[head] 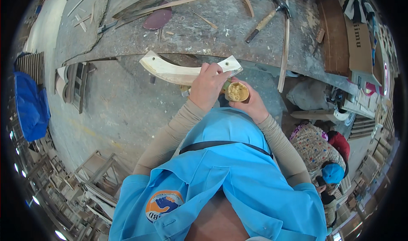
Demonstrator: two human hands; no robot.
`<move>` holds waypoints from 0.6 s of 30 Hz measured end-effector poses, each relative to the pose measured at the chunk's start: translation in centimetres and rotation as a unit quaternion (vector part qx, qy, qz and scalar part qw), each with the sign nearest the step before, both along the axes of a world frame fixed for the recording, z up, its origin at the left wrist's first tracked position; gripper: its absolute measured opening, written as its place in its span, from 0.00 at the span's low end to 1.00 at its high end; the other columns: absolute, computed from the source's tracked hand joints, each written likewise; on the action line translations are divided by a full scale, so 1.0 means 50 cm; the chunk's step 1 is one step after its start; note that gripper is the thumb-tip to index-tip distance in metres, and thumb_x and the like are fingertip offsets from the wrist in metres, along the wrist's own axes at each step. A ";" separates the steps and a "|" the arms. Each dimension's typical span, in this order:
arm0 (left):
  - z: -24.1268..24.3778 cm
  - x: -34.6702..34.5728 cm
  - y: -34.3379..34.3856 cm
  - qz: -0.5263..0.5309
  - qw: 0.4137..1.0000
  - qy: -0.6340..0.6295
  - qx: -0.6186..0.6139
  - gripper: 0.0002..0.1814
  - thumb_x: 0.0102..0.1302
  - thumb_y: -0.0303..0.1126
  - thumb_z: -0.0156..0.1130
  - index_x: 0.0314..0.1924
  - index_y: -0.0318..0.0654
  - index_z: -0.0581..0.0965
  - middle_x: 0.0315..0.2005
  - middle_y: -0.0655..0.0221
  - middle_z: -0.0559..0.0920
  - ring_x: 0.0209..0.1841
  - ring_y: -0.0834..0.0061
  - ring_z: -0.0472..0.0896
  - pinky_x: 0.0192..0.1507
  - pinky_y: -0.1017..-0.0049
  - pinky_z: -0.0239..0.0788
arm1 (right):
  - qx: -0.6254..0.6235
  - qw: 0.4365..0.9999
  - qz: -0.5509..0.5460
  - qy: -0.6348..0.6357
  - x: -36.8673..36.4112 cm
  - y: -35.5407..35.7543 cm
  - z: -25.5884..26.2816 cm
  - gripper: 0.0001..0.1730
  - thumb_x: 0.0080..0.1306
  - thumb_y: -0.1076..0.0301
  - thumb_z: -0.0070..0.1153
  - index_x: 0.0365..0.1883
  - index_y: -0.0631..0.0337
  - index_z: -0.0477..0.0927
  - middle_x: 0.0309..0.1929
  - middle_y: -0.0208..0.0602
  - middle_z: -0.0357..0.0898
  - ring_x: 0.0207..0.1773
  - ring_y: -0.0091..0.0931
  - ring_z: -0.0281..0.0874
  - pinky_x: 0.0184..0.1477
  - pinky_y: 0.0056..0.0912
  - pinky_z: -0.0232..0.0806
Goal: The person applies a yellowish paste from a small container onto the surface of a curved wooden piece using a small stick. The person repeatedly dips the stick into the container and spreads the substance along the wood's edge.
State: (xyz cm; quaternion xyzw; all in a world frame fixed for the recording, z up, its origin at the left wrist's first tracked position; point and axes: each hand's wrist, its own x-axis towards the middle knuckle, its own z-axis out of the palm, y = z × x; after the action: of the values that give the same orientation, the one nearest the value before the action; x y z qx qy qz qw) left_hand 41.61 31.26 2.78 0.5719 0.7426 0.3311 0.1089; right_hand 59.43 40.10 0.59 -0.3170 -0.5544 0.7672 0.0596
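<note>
A curved pale wooden piece (178, 73) with a hole near each end lies along the near edge of the workbench (197, 40), partly overhanging it. Bent over its right part is my left hand (207, 86), with the fingertips together near the right end; whether they pinch something small is hidden. My right hand (251, 102) is wrapped around a small round cup of yellowish paste (238, 91), just below that end. Something green shows between the cup and my left fingers.
A claw hammer (266, 21), a long wooden strip (284, 49), a maroon disc (158, 18) and wood offcuts lie on the bench. At right are a cardboard box (361, 53) and a person in a blue cap (333, 172). A slatted wooden frame (75, 84) stands left.
</note>
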 end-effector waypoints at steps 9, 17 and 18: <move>0.003 0.028 0.020 0.002 0.996 0.071 -0.058 0.18 0.56 0.27 0.64 0.48 0.44 0.84 0.36 0.70 0.74 0.42 0.68 0.74 0.36 0.72 0.75 | 0.003 0.998 0.066 0.002 0.007 0.035 -0.008 0.45 0.53 0.71 0.72 0.68 0.65 0.66 0.66 0.38 0.72 0.67 0.26 0.71 0.69 0.30 0.61; 0.032 0.039 0.018 0.014 0.988 0.114 -0.101 0.17 0.57 0.27 0.63 0.48 0.44 0.84 0.36 0.70 0.74 0.42 0.68 0.74 0.35 0.71 0.75 | 0.005 0.997 0.077 0.017 0.009 0.047 -0.008 0.43 0.53 0.75 0.69 0.69 0.63 0.67 0.62 0.35 0.74 0.64 0.24 0.70 0.68 0.30 0.61; 0.039 0.038 0.016 0.021 0.989 0.103 -0.101 0.17 0.56 0.26 0.63 0.48 0.44 0.85 0.36 0.70 0.74 0.41 0.68 0.74 0.35 0.71 0.74 | -0.002 0.997 0.080 0.020 0.007 0.050 -0.005 0.43 0.53 0.75 0.69 0.69 0.63 0.67 0.61 0.34 0.74 0.64 0.24 0.71 0.68 0.30 0.61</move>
State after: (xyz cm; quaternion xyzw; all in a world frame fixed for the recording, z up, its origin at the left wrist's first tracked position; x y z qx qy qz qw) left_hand 43.49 32.06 4.73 0.5732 0.7914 0.1957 0.0822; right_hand 59.80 42.63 0.35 -0.2569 -0.5748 0.7768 0.0083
